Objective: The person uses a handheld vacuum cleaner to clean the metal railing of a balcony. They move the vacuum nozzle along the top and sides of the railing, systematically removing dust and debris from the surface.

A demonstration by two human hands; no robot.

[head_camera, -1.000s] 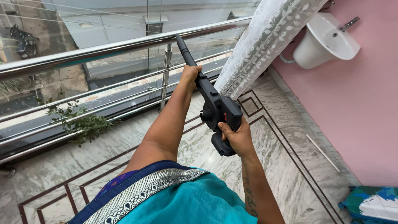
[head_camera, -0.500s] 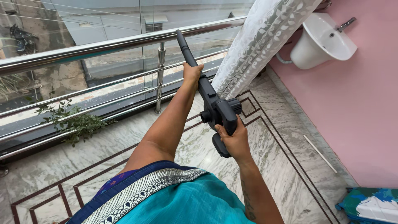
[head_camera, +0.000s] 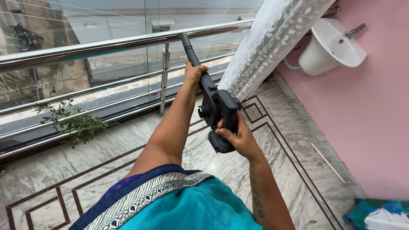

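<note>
I hold a black blower [head_camera: 215, 106] out in front of me with both hands, raised above the marble floor [head_camera: 51, 170] of the balcony. My right hand [head_camera: 238, 136] is closed around its handle at the back end, fingers wrapped over the grip, just above the thick base of the tool. My left hand [head_camera: 194, 73] is closed around the long narrow nozzle farther forward, my arm stretched out along it. The nozzle points up and away from me, its tip in front of the top bar of the steel railing [head_camera: 110, 44]. A white lace curtain [head_camera: 272, 40] hangs just to the right of the blower, near the pink wall [head_camera: 375, 127]. A white washbasin [head_camera: 330, 44] is fixed to that wall at the far end. A small leafy plant [head_camera: 74, 123] lies on the floor at the left, against the foot of the railing.
</note>
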